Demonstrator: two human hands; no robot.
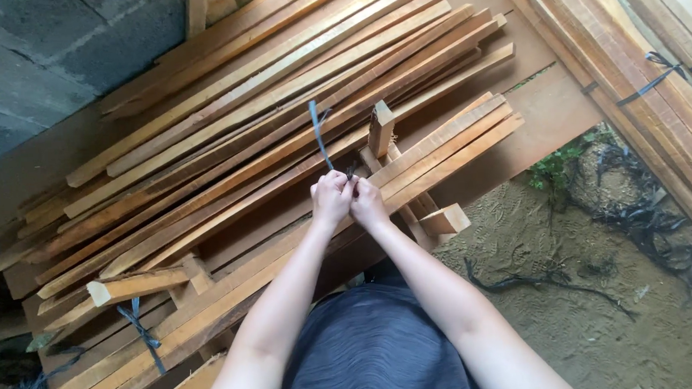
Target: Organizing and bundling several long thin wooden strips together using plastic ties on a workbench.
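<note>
I see my left hand [331, 198] and right hand [367, 204] closed together on 1 dark strap [317, 131], its long axis running up-left from them over the slats [264, 105].

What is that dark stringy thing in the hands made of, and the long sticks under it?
The dark strap looks like thin, flat plastic: it stands up stiffly and bends. Both hands, left hand and right hand, pinch it. The slats look like bare sawn wood: orange-brown, grainy, unpainted.
</note>
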